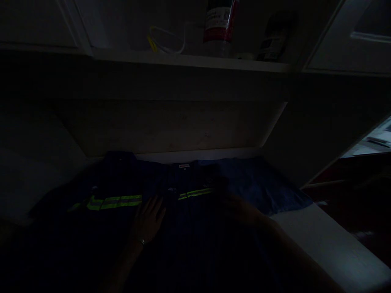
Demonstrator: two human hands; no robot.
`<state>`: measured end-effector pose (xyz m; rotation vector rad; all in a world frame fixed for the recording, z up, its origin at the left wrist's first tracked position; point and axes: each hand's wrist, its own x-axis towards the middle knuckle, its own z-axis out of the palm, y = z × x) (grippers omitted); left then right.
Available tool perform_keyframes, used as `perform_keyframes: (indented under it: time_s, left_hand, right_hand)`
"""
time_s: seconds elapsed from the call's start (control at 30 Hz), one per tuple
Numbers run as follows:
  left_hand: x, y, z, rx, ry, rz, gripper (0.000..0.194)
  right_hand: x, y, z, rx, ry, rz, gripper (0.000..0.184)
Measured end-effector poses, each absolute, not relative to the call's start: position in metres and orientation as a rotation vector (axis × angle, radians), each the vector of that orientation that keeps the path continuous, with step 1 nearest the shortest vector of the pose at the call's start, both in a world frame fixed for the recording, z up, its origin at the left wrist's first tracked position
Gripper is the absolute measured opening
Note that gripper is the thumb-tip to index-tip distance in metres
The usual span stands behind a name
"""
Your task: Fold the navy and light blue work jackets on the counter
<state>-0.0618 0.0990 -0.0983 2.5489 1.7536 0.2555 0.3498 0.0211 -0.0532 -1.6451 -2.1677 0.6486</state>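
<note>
A dark blue work garment (171, 211) with yellow-green reflective strips lies spread over a white surface; whether it is a shirt, jacket or coverall I cannot tell. Its collar label (184, 166) faces up near the back edge. My left hand (149, 219) rests flat on the cloth, fingers apart, between two lengths of strip. Over the garment's right side is my right hand (236, 207), dim and blurred, its fingers hard to make out. Lighter blue cloth (253, 183) stretches out beyond it to the right. Deep shadow hides the lower part of the garment.
Above the back panel runs a white shelf (189, 60) holding a red-labelled bottle (217, 24), a dark container (273, 40) and a looped white cable (169, 51). Side walls enclose the space. At right, the white surface (332, 244) ends at an edge.
</note>
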Motion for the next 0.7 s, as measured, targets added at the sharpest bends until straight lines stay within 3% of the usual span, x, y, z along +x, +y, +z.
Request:
perform_keyframes:
  time_s: [0.1, 0.23, 0.33, 0.47, 0.7]
  left_hand:
    - [-0.061, 0.100, -0.099, 2.541, 1.759, 0.281, 0.054]
    - [-0.061, 0.099, -0.099, 2.525, 1.750, 0.316, 0.053]
    - [-0.061, 0.098, -0.098, 2.517, 1.749, 0.314, 0.051]
    - [-0.060, 0.098, -0.097, 2.512, 1.761, 0.309, 0.050]
    - [-0.060, 0.101, -0.099, 2.534, 1.764, 0.295, 0.051]
  right_hand:
    - [0.339, 0.019, -0.039, -1.622, -2.200, 0.680, 0.064]
    - [0.333, 0.052, -0.036, -1.812, -1.746, 0.254, 0.059]
    - [0.317, 0.080, -0.053, -1.958, -1.779, 0.057, 0.060]
    - [0.294, 0.096, -0.086, -2.175, -1.997, 0.146, 0.057]
    - [0.297, 0.107, -0.114, -2.267, -1.834, 0.145, 0.079]
